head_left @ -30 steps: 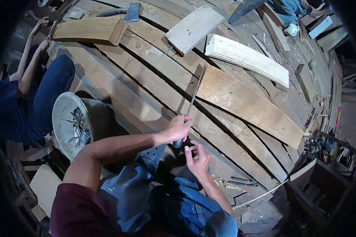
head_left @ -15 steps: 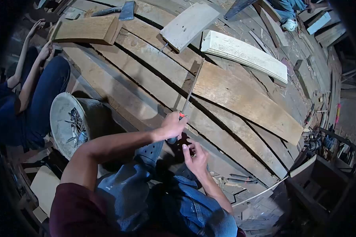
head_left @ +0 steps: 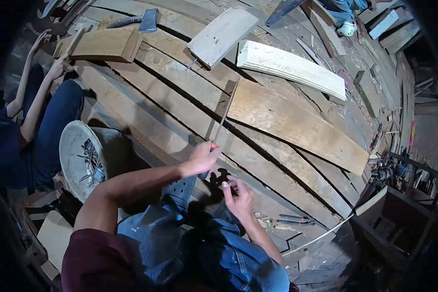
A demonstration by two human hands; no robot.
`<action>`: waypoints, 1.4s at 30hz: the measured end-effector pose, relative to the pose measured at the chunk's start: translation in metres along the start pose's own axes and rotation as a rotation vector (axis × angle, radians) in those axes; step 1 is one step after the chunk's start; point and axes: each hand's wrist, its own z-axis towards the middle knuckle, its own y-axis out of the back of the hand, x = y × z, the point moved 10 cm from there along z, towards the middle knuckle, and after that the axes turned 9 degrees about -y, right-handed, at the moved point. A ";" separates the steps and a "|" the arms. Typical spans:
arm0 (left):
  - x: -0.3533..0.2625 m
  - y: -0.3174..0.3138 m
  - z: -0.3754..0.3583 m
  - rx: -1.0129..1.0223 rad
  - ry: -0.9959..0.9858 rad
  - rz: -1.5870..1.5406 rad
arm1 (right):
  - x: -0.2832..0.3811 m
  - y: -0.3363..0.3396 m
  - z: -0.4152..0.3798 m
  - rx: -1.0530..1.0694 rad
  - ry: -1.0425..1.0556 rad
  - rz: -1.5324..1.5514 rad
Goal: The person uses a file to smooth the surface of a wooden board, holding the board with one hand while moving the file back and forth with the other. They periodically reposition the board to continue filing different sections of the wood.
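Note:
My left hand (head_left: 203,156) is closed round the red and dark handle of a tool with a long thin metal blade (head_left: 225,113). The blade slants away from me, and its far part lies along the left end of a light brown board (head_left: 297,124). Lower and to the right, my right hand (head_left: 238,195) hovers near my knees, palm partly up, thumb apart from the loosely curled fingers. Nothing shows in it.
A pale board (head_left: 224,36), white moulding (head_left: 292,68), hatchet (head_left: 149,20) and thick block (head_left: 100,44) lie on planks. At left are a bucket (head_left: 69,158) of metal pieces and a seated person (head_left: 58,114). Another person (head_left: 343,12) is at top right.
The view has shifted slightly, so most things appear a little further left. The seated person's nearer hand and the wooden handle in it have moved. My left hand still grips the tool.

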 end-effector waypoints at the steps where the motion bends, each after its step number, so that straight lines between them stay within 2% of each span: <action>1: 0.003 0.001 0.002 -0.020 0.021 0.015 | -0.003 0.000 0.001 -0.007 -0.019 0.032; 7: -0.004 -0.002 0.005 -0.002 0.119 -0.043 | -0.002 -0.002 0.000 -0.021 0.031 0.049; 11: -0.001 -0.003 -0.013 -0.015 0.092 -0.015 | 0.003 -0.002 0.002 0.013 0.005 0.014; 14: 0.002 -0.002 0.013 0.006 0.074 -0.022 | -0.001 -0.003 0.002 -0.025 0.037 0.002; 16: -0.005 -0.003 0.014 0.021 0.149 -0.062 | -0.001 -0.002 0.001 -0.032 0.039 0.012; 18: -0.003 -0.003 0.003 0.054 0.143 -0.003 | 0.002 0.001 0.000 -0.042 0.068 0.005; 19: -0.011 0.001 -0.006 0.007 0.079 0.069 | -0.002 -0.001 0.001 0.006 0.001 0.010; 22: -0.017 0.002 -0.013 0.020 0.109 0.021 | -0.001 0.002 0.002 -0.022 0.008 0.019; 25: -0.008 0.003 0.020 0.036 0.131 -0.020 | 0.002 0.000 0.001 -0.055 0.048 0.056; 28: -0.019 0.003 0.015 0.042 -0.015 0.071 | 0.007 0.000 -0.002 -0.024 0.039 -0.006; 29: -0.008 0.000 0.002 0.023 0.097 0.039 | 0.006 0.001 -0.002 -0.018 0.030 0.002; 32: 0.005 0.003 -0.005 -0.026 0.025 0.128 | 0.001 -0.002 -0.003 -0.009 0.020 0.005; 36: -0.017 0.009 0.026 -0.009 0.027 0.133 | -0.001 -0.005 -0.005 -0.036 0.053 0.023; 38: -0.016 0.004 0.014 -0.009 0.059 0.036 | 0.001 -0.008 -0.008 -0.014 0.048 0.003; 40: -0.014 0.011 -0.007 -0.154 -0.101 0.295 | 0.000 -0.006 -0.004 -0.003 0.052 -0.004; 41: 0.005 -0.001 -0.012 0.004 -0.009 0.150 | -0.002 -0.006 -0.005 0.000 0.046 -0.002; 42: 0.011 -0.003 -0.019 0.016 0.125 0.100 | -0.002 -0.007 -0.005 0.004 0.033 0.004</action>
